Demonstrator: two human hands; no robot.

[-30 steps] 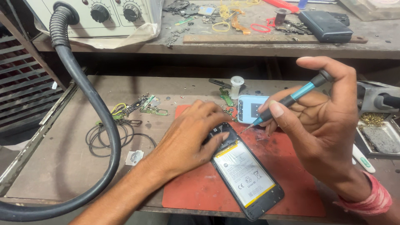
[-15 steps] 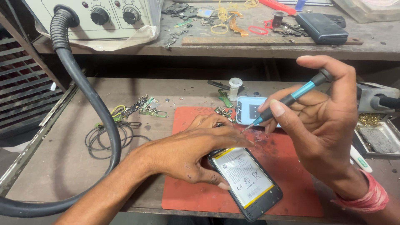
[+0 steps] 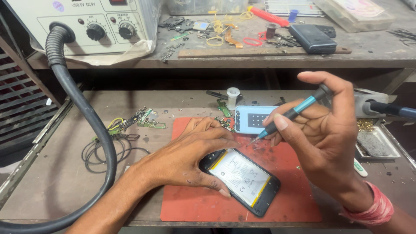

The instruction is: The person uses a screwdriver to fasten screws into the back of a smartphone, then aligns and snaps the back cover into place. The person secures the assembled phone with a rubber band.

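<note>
Left hand [image 3: 184, 158] spread flat, fingers pinning the opened phone [image 3: 242, 180] with its white battery up, on the red rubber mat [image 3: 195, 208]. Right hand [image 3: 320, 138] pinches a teal-handled screwdriver [image 3: 288, 117], tip just above the phone's upper end. Pale blue rectangular case [image 3: 251, 119] behind.

left hand [image 3: 184, 158] pinning opened phone [image 3: 242, 180], right hand [image 3: 323, 138] gripping screwdriver [image 3: 288, 117]

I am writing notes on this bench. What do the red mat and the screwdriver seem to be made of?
Mat: probably rubber or silicone; flat, matte red, scuffed and dusty.
Screwdriver, held in the right hand: teal handle looks like metal or hard plastic with a slight sheen, black grip sections, thin steel-like tip.
</note>
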